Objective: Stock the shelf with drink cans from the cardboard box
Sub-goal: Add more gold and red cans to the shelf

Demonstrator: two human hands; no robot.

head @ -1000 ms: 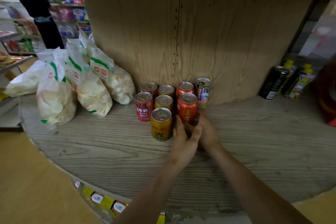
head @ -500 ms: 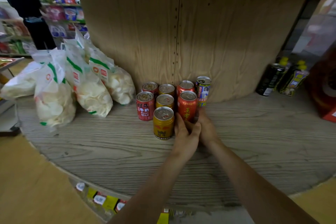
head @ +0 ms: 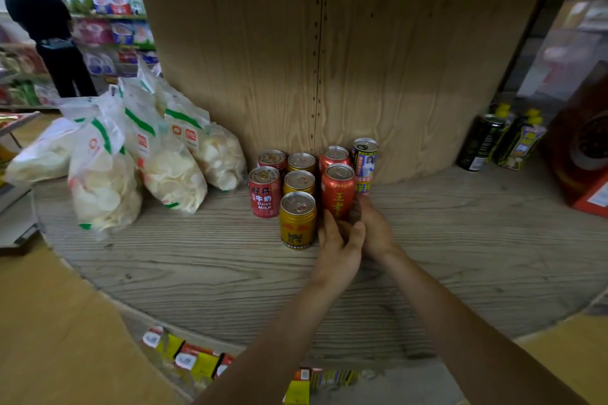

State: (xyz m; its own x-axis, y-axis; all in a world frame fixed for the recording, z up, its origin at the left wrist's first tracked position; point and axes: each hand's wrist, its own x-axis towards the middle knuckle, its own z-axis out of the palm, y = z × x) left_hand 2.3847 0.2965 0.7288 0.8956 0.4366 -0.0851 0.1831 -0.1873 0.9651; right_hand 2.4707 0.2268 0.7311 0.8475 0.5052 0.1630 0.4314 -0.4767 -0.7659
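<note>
We see both hands meeting at the foot of the front orange-red can (head: pixel 338 189), which stands upright on the wooden shelf (head: pixel 197 273). Our right hand (head: pixel 376 228) has its fingers bent round the can's lower right side. Our left hand (head: pixel 340 248) lies with its fingers nearly straight, their tips touching the can's lower left, and its thumb reaches across to the right hand.

The can is part of a tight cluster near the back panel (head: pixel 378 59). Just to its left, three gold cans (head: pixel 297 220) stand one behind another, the nearest just beside our left hand. Left of those are two red milk cans (head: pixel 265 192). Behind the gripped can is another orange-red can (head: pixel 334 156), and at the right of the cluster stands a blue-labelled can (head: pixel 364 161), close against the panel. Every can is upright with its pull tab flat and its top sealed.

Further left, several clear bags (head: pixel 171 174) full of pale round crisps lean against one another. Far right stand two dark bottles (head: pixel 480 141) with yellow caps, beside a red carton (head: pixel 582 148) whose contents we cannot tell. On the lower shelf we make out small red and yellow packets (head: pixel 194 360). A person in dark clothes (head: pixel 49 33) stands in another aisle.
</note>
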